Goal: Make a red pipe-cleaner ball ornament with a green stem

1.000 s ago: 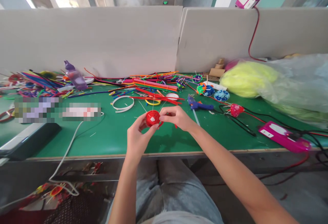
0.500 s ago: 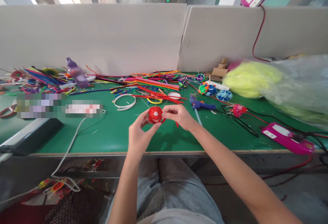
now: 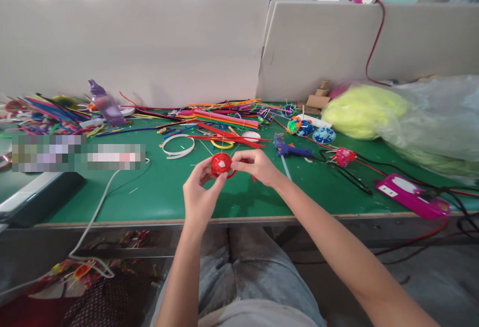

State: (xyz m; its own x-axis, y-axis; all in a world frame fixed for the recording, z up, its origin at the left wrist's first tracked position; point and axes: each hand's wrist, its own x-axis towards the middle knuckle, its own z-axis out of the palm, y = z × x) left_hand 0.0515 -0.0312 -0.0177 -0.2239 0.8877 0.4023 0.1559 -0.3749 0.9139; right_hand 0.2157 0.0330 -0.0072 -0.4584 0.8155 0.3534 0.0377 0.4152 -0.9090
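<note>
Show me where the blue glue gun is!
In the head view, the blue glue gun lies right of centre on the green tabletop, just beyond the right hand.

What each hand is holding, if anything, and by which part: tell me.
Left hand: a round red coil with a white centre, by its rim. Right hand: apparently a red strand, pinched beside the coil's right edge.

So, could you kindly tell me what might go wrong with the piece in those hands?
The red coil might loosen if the right hand loses its pinch on the red strip. The left hand clasps the coil, so squeezing hard might distort it. The blue glue gun lies beyond the right hand, where a reach could knock it.
</note>
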